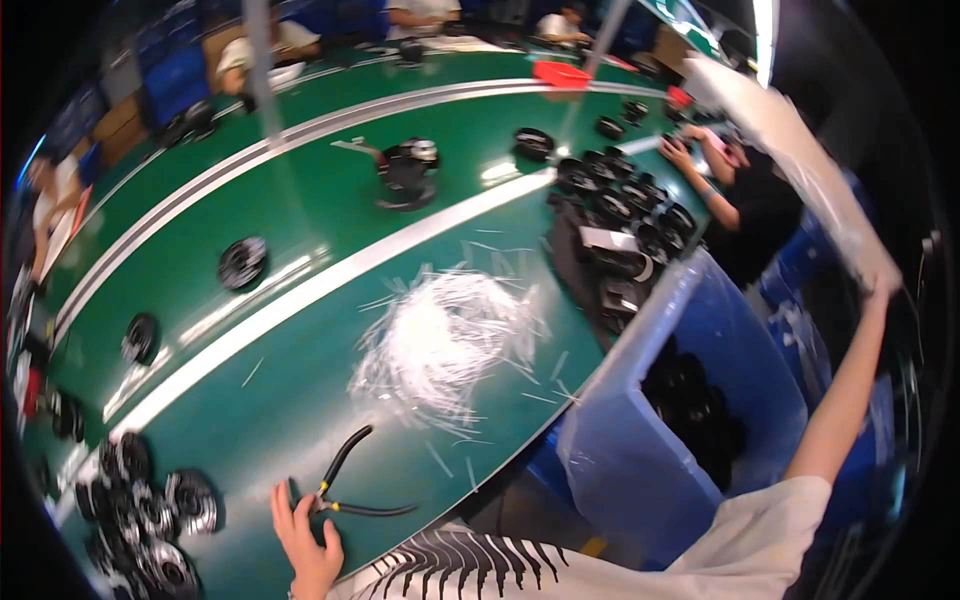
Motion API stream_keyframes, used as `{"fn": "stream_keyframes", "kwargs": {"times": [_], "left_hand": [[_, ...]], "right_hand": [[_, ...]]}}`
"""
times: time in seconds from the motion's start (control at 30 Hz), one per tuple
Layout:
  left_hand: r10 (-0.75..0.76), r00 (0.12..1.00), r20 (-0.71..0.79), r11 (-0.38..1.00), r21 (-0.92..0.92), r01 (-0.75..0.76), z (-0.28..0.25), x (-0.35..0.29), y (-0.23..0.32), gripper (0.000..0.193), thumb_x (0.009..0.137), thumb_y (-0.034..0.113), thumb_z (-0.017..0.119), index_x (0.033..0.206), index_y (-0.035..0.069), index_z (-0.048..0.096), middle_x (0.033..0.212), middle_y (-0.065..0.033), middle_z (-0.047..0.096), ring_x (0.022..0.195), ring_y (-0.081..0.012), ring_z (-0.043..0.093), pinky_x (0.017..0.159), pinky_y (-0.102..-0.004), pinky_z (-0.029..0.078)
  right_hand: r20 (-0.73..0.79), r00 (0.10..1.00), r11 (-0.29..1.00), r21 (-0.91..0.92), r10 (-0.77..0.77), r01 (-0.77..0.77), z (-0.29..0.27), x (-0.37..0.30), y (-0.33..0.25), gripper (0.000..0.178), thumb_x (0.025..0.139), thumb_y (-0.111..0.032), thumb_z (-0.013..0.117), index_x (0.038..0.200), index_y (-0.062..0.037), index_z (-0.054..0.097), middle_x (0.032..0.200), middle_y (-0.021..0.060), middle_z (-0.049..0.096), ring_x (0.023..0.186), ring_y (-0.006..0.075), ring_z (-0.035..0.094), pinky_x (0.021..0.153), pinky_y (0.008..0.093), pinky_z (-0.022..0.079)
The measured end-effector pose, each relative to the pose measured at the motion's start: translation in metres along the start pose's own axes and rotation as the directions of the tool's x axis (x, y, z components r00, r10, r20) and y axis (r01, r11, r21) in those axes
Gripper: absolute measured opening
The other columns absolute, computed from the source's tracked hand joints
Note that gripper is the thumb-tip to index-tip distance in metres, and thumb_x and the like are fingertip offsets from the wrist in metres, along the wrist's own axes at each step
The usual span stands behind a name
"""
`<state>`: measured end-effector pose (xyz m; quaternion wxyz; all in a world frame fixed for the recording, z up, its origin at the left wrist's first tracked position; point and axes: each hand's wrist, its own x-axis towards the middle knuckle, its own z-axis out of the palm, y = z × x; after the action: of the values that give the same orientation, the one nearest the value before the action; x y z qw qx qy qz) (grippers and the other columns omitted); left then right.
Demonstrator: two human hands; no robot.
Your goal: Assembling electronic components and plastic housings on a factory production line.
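Head view shows pliers (324,489) beside left hand (306,546), bare table (245,455) leftward, edge rightward.

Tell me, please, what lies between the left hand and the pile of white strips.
In the head view, the pliers lie between the left hand and the pile of white strips, handles spread on the green table.

A red tray (562,75) sits near a post (607,38).
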<state>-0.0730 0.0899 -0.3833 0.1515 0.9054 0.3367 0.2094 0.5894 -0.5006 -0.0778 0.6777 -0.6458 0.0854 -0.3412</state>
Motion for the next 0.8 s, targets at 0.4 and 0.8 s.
{"fn": "stream_keyframes", "kwargs": {"times": [0.4,0.8], "left_hand": [[-0.036,0.999,-0.008,0.983,-0.182,0.034,-0.001,-0.01,-0.016,0.039,0.065,0.005,0.057,0.103,0.002,0.052,0.132,-0.0242,0.029,0.124,-0.0456,0.021,0.099,-0.0485,0.021],[0.389,0.887,-0.248,0.917,0.191,-0.349,-0.093,0.056,-0.056,0.042,0.067,0.007,0.05,0.109,0.008,0.044,0.132,-0.0267,0.026,0.123,-0.0475,0.02,0.097,-0.0571,0.018]], "right_hand": [[0.157,0.921,0.765,0.517,0.357,-0.384,0.074,-0.122,0.326,0.033,0.084,-0.02,0.037,0.105,-0.0026,0.055,0.107,0.0125,0.057,0.099,0.029,0.055,0.076,0.0398,0.05],[-0.308,0.875,0.839,0.514,0.374,-0.177,0.122,-0.25,0.237,0.036,0.074,-0.006,0.042,0.109,0.0015,0.048,0.104,0.0183,0.056,0.086,0.0332,0.06,0.063,0.0441,0.053]]}}
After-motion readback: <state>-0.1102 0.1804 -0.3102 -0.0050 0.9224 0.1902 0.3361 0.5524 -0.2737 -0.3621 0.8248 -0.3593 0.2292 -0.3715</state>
